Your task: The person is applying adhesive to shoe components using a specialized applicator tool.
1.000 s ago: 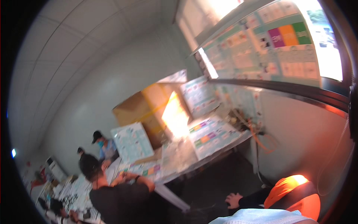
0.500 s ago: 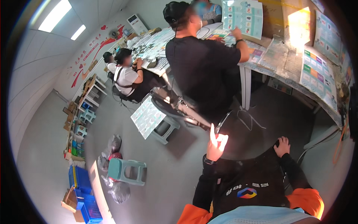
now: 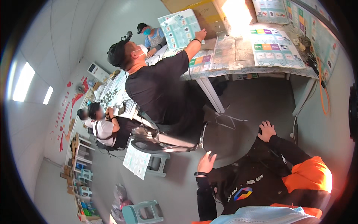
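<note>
My left hand (image 3: 206, 163) hovers over my left thigh, beside the dark chair (image 3: 171, 142) of the co-worker in front. Its thumb and fingers are apart, with nothing visible in them. Over my right knee lies my right hand (image 3: 267, 131), fingers spread on dark cloth; a small black patch shows by its thumb, too unclear to name. Black sleeves with orange upper parts cover my arms, and a dark garment with a colourful logo (image 3: 243, 193) covers my lap. The co-worker in a black T-shirt (image 3: 160, 89) holds up printed picture sheets (image 3: 179, 31) above the table.
A worktable (image 3: 235, 67) with printed sheets (image 3: 274, 46) and a cardboard box (image 3: 207, 15) runs along the far side. An orange cable (image 3: 323, 100) hangs at right. Left stand a stool with a sheet (image 3: 136, 160), a green stool (image 3: 143, 212) and plastic bags (image 3: 119, 201). Other people sit farther back.
My left hand has gone from a raised pointing finger to a lowered, loosely spread hand. The view has swung right. The co-worker's sheets are now tilted; my right hand stays on my knee.
</note>
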Demonstrator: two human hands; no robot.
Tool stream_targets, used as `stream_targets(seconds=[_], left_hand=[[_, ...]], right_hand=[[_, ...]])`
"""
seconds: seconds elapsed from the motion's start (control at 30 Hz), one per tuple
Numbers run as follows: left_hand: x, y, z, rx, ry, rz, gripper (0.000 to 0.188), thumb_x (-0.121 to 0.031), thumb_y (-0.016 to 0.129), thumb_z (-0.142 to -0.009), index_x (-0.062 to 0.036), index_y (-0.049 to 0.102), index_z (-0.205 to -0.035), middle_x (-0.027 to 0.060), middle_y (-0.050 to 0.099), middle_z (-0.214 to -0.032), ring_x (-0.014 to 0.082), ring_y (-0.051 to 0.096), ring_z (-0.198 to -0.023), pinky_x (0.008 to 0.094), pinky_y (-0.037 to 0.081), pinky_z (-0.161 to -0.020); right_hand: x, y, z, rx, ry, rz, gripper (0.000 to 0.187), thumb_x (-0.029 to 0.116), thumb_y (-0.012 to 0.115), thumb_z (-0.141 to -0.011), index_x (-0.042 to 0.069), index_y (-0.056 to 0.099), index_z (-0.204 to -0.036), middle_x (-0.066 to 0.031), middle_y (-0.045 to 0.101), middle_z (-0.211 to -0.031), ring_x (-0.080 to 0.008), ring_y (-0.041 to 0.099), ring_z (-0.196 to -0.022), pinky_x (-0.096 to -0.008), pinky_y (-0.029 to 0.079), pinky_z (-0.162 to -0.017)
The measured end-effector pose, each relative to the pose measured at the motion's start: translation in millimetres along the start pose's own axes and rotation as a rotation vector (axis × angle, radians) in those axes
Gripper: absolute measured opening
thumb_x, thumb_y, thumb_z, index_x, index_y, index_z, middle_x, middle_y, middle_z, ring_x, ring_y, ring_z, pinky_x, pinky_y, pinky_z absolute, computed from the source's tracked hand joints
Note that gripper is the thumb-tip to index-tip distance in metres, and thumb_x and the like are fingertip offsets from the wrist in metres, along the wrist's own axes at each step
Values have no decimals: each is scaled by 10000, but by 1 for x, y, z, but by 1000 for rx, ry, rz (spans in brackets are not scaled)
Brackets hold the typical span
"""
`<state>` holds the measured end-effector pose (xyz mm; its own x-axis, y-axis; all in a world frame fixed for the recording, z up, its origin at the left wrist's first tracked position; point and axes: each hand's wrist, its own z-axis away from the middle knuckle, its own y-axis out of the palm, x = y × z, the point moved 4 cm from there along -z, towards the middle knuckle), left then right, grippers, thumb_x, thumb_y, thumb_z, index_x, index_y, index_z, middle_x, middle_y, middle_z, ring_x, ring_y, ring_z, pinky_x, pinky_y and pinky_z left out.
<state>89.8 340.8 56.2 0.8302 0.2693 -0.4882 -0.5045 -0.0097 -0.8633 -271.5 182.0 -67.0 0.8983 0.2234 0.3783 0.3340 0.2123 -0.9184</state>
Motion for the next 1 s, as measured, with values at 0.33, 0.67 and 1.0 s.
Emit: stream_targets(seconds=[0.33, 0.67, 1.0], left_hand=[[207, 103, 34, 79, -541, -244, 611, -676, 495, -890, -231, 643, -1282, 84, 537, -1412, 333, 409, -1362, 555, 363, -1081], [186, 95, 39, 43, -643, -264, 522, -648, 496, -898, -262, 707, -1180, 58, 580, -1351, 327, 464, -1306, 552, 383, -1057], [169, 91, 39, -2, -668, -264, 458, -596, 549, -887, -263, 716, -1154, 46, 593, -1330, 317, 475, -1293, 533, 399, -1043]], right_hand=[[14, 4, -7, 13, -17, -32, 582, 370, 694, -777, 84, 586, -1273, -149, 460, -1420, -378, 344, -1377, -623, 369, -1034], [16, 2, -6, 17, -19, -27, 570, 378, 682, -785, 103, 596, -1276, -150, 467, -1417, -385, 343, -1379, -626, 350, -1052], [9, 6, -6, -31, -32, -38, 559, 376, 692, -765, 90, 611, -1238, -162, 476, -1403, -392, 349, -1370, -635, 356, -1036]])
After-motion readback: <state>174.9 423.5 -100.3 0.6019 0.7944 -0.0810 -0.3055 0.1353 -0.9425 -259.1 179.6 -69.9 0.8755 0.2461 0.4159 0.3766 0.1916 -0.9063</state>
